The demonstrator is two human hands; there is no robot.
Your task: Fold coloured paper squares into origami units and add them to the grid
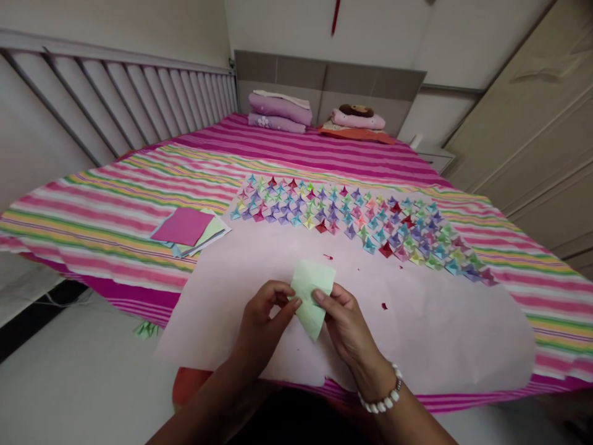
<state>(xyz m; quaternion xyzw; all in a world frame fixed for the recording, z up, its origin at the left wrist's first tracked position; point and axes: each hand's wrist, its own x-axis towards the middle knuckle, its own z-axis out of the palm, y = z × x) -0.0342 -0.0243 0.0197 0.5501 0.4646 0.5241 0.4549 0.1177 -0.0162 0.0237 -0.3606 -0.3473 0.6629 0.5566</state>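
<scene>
My left hand point(264, 321) and my right hand point(345, 324) both pinch a pale green sheet of paper point(312, 293), partly folded, held just above a large pale pink sheet point(417, 321) spread on the bed. The left fingers grip its left edge, the right fingers its right side. A bead bracelet point(384, 398) circles my right wrist. Beyond the hands, several small folded paper shapes point(356, 225) in many colours lie in rows on the pink sheet.
A stack of coloured paper squares point(189, 230), magenta on top, lies to the left on the striped bedspread point(115, 204). Pillows point(280, 111) and a stuffed toy point(356, 117) rest by the headboard. A green paper scrap point(146, 329) lies on the floor.
</scene>
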